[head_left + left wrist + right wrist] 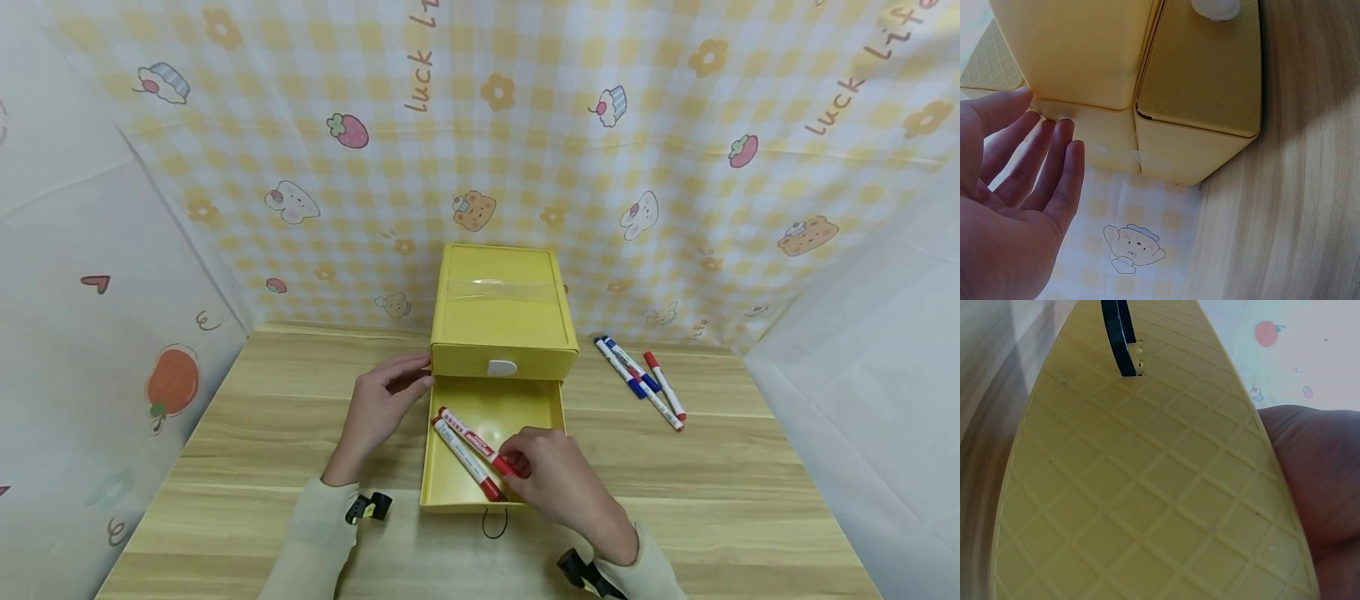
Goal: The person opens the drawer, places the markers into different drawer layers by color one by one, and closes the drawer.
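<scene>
A yellow drawer box (502, 321) stands against the back cloth, its lower drawer (525, 404) pulled out. Inside the drawer two red-capped markers, an upper one (468, 433) and a lower one (459, 450), lie side by side on a slant. My right hand (558, 479) reaches over the drawer's right wall and pinches the upper marker near its red cap. At the box's left side is my left hand (382, 404), fingers extended and slightly bent, fingertips against or close to the wall; the left wrist view shows this hand (1022, 187) holding nothing.
On the wooden table (720, 517), right of the box, lie several markers: blue-capped ones (618, 367) and red-capped ones (665, 386). A dark loop handle (495, 533) sticks out from the drawer front. Patterned cloth (637, 167) hangs behind the box.
</scene>
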The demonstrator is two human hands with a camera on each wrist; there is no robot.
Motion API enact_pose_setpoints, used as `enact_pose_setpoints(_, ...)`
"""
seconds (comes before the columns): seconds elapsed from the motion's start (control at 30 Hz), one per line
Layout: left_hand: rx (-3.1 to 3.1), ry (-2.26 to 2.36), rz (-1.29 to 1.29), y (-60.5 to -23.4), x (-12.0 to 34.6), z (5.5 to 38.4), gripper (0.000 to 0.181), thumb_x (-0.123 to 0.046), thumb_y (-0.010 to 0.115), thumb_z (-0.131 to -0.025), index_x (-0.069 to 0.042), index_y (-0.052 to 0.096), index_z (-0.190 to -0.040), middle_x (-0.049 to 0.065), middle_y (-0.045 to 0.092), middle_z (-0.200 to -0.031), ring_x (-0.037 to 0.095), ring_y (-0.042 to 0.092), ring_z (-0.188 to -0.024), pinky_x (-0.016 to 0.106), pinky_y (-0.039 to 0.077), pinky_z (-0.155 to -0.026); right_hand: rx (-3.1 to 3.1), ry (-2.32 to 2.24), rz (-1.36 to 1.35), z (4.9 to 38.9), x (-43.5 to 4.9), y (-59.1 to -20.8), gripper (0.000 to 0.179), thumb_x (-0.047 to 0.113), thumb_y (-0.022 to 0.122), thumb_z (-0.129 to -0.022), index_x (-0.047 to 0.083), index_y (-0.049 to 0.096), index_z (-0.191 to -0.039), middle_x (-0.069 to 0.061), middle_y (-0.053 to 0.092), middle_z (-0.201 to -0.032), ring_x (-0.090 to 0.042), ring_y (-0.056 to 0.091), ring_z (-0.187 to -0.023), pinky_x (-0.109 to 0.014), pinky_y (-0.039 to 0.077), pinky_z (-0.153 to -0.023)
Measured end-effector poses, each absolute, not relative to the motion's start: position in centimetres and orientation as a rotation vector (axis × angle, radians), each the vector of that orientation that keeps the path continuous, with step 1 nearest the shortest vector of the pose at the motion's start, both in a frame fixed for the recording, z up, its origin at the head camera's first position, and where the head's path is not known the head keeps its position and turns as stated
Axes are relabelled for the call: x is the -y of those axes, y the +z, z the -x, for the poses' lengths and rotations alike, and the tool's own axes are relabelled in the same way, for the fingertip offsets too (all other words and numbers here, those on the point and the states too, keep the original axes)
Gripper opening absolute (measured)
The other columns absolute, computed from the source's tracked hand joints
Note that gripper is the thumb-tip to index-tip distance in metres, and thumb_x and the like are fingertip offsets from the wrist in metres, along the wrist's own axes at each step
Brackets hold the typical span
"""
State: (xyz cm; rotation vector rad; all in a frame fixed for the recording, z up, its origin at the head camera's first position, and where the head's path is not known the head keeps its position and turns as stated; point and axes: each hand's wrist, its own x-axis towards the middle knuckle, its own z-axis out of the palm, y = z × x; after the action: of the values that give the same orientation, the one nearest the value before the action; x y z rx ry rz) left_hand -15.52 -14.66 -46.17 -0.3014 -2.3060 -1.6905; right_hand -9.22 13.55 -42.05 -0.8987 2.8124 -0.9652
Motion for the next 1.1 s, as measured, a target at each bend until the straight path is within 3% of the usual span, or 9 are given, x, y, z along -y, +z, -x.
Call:
enact_pose_setpoints(0.4, 2.307, -1.696, 0.299, -46.2, 14.7, 15.6, 0.031, -0.009, 0.083, -0.101, -0.002, 0.080, -0.131, 0.009, 0.076, -0.134, 0.026, 0.075, -0.116, 0.022, 0.061, -0.095, -2.833, -0.955, 0.882, 9.2, -13.7, -42.1, 0.018, -0.006, 0.088, -0.085, 0.001, 0.082, -0.100, -0.004, 0.076, -0.090, -0.008, 0.069, -0.074, -0.021, 0.059, -0.065)
enact_pose_setpoints(0.8, 2.310, -1.684, 0.303, -46.3, 14.7, 15.7, 0.031, -0.008, 0.083, -0.101, -0.002, 0.080, -0.131, 0.010, 0.076, -0.134, 0.027, 0.076, -0.115, 0.023, 0.062, -0.094, -3.076, -1.131, 0.848, 10.3, -16.4, -40.9, 0.012, 0.000, 0.087, -0.088, 0.006, 0.082, -0.098, 0.003, 0.075, -0.085, -0.010, 0.069, -0.073, -0.026, 0.060, -0.061)
enact_pose_setpoints(1.1, 2.328, -1.672, 0.287, -46.2, 14.7, 15.6, 0.031, -0.008, 0.083, -0.100, -0.003, 0.080, -0.131, 0.009, 0.077, -0.132, 0.027, 0.076, -0.115, 0.023, 0.062, -0.094, -3.302, -1.246, 0.507, 12.9, -22.1, -40.4, 0.005, 0.003, 0.082, -0.090, 0.008, 0.081, -0.091, 0.008, 0.070, -0.076, -0.012, 0.067, -0.070, -0.019, 0.053, -0.061)
